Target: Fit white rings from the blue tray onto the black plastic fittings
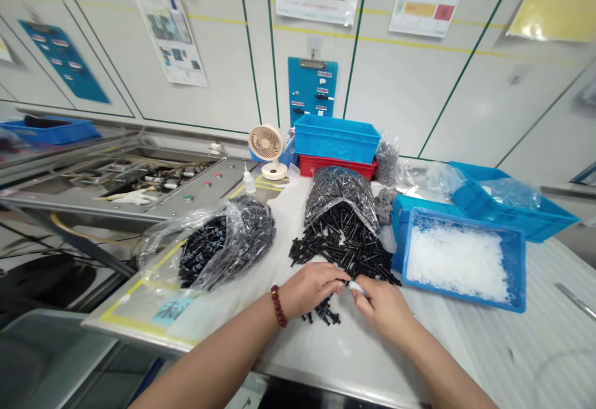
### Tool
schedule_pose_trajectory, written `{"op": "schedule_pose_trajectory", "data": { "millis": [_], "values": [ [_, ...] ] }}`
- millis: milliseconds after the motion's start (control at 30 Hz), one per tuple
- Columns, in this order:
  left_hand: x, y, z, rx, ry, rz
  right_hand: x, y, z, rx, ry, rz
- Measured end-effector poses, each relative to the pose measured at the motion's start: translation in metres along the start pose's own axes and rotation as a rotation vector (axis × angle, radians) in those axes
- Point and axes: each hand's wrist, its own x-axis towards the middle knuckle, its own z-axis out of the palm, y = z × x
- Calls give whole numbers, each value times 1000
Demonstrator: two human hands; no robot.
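Noting right hand (pixel 379 310) closed on a white piece (pixel 356 287); left hand (pixel 310 290) curled against it, hold unclear, above loose black parts (pixel 322 314) on the counter (pixel 316 359). Bagged parts (pixel 228 241) and tray (pixel 465 224) of white rings (pixel 456 260) remain well stocked.

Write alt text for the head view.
The right hand pinches a small white piece beside the left hand, over a heap of black plastic parts. A blue tray of white pieces lies right; a bag of black parts, left.

A bracelet (pixel 278 305) of round, dark red beads circles the left wrist (pixel 288 302), just behind the left hand (pixel 310 290); the right hand (pixel 384 310) and both forearms (pixel 223 359) are bare.
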Motion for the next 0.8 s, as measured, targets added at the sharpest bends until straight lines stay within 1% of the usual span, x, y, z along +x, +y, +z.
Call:
{"op": "schedule_pose_trajectory", "data": {
  "millis": [400, 600, 700, 800],
  "values": [
    [2, 4, -2, -52, -11, -35, 1, -1, 0, -42, -11, 24],
    [1, 5, -4, -65, 34, -71, 1, 0, 0, -66, 52, 40],
    [0, 5, -3, -59, 39, -54, 0, 1, 2, -78, 70, 37],
    [0, 6, -3, -68, 38, -75, 0, 2, 4, -100, 74, 55]
  ]
}}
